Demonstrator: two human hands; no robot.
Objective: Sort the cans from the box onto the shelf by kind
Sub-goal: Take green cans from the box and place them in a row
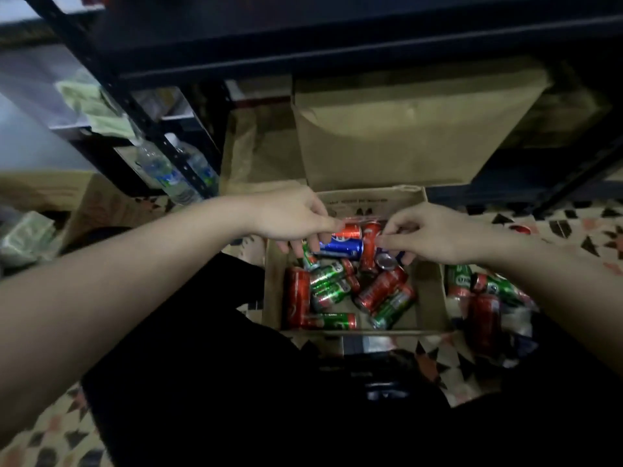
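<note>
An open cardboard box (428, 298) on the floor holds several loose cans: red ones (298, 298), green ones (328, 274) and a blue one (342, 249) lying on its side near the back. My left hand (290, 219) reaches in from the left, its thumb and curled fingers around the left end of the lying blue can. From the right, my right hand (435, 235) comes in and its fingers curl around a silver-topped can (386, 260) beside a red can (369, 244). The black metal shelf (303, 45) stands above and behind the box.
More red and green cans lie in a plastic bag (488, 294) right of the box. A lone red can (519, 229) sits on the patterned floor. The raised box flap (404, 129) leans back under the shelf. Water bottles (175, 176) and a shelf post (158, 136) stand at left.
</note>
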